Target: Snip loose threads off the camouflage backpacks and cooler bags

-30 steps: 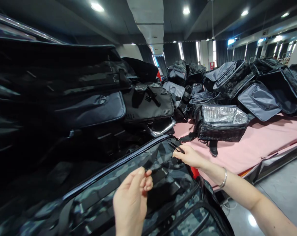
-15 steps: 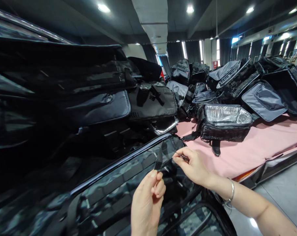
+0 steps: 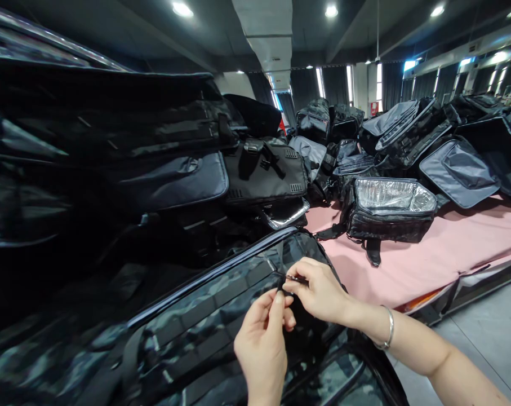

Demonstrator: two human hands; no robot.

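In front of me lies a dark camouflage bag with rows of black webbing and a light-edged rim. My left hand is closed, pinching the end of a black strap between thumb and forefinger above the bag. My right hand is closed too, gripping a small dark thin object whose tip reaches the strap. The fingers hide most of that object, so its kind is unclear. Both hands are close together, fingertips almost touching. A silver bracelet circles the right wrist.
Stacked dark bags rise high on the left. An open bag with silver foil lining stands on the pink table cover. More bags with grey flaps are heaped behind it. Grey tiled floor shows at lower right.
My right hand has moved left and slightly down, bringing the thin object to the strap. My left hand has shifted slightly right, still pinching the strap.
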